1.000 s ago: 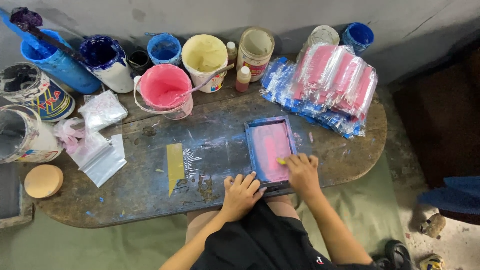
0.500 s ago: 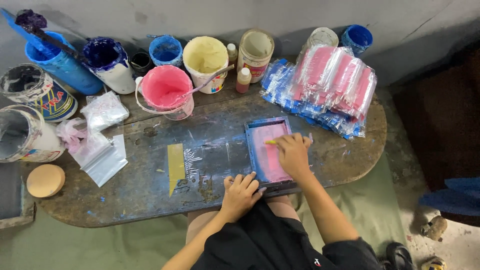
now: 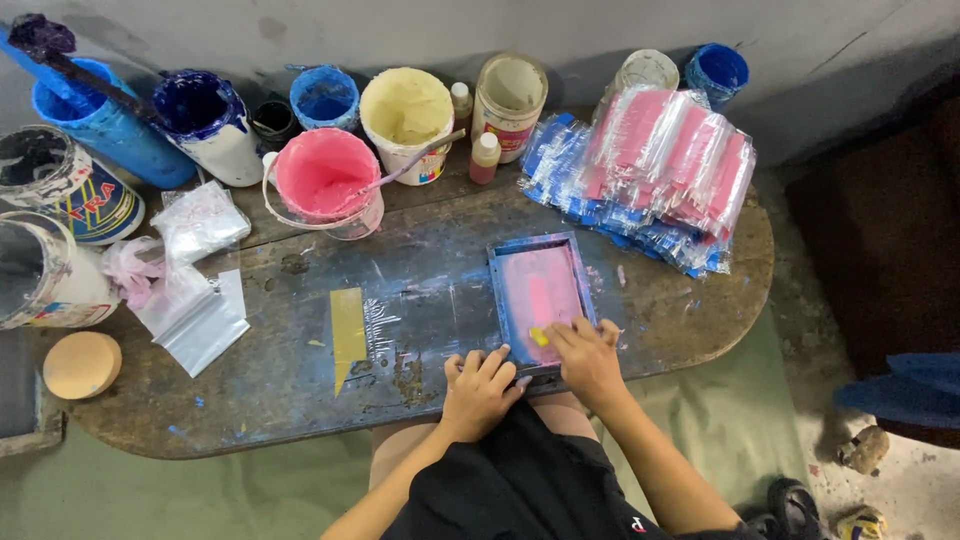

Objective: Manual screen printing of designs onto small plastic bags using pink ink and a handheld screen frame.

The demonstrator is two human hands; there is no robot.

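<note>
I see my right hand (image 3: 588, 358) grasping a yellow squeegee (image 3: 539, 337) at the screen frame's (image 3: 540, 295) near end — its long axis runs away from me; left hand (image 3: 478, 390) presses flat, released, on the frame's near corner.

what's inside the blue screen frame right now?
The blue screen frame holds a pink ink-smeared mesh. The right hand presses a small yellow piece at its near end. Whatever lies under the mesh is hidden.

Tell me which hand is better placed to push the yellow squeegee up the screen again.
Probably the right hand: its fingertips are on the yellow squeegee inside the screen, over the pink ink. The left hand lies flat on the frame's near left corner, seemingly steadying it.
</note>
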